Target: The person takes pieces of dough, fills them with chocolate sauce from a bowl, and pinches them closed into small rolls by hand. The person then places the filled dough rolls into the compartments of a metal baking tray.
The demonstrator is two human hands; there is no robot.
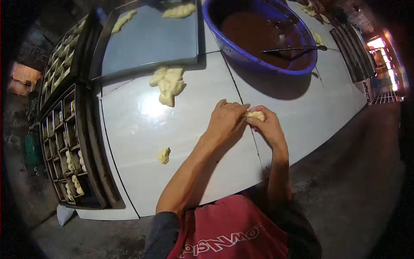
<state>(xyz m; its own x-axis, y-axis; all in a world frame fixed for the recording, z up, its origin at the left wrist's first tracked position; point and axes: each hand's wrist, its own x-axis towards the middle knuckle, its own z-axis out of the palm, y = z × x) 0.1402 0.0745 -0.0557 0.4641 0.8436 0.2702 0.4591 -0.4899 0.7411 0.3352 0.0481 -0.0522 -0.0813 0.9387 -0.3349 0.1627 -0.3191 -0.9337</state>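
Both of my hands meet above the white table [198,157], right of its middle. A small piece of pale yellow dough [257,115] is pinched between the thumb and fingers of my right hand [268,126]. My left hand [227,119] touches the left end of that dough, its fingers pressed together and partly hiding what they grip. To the left lies a small lump of dough [164,156]. Further up, a larger dough pile [167,84] rests near the edge of a grey metal tray [148,41].
A blue basin [228,45] of brown liquid stands beyond my hands, a dark utensil [293,49] across its rim. Compartmented trays [64,146] holding dough pieces stand at the left. Dark ridged metal pans [354,52] lie at the right edge.
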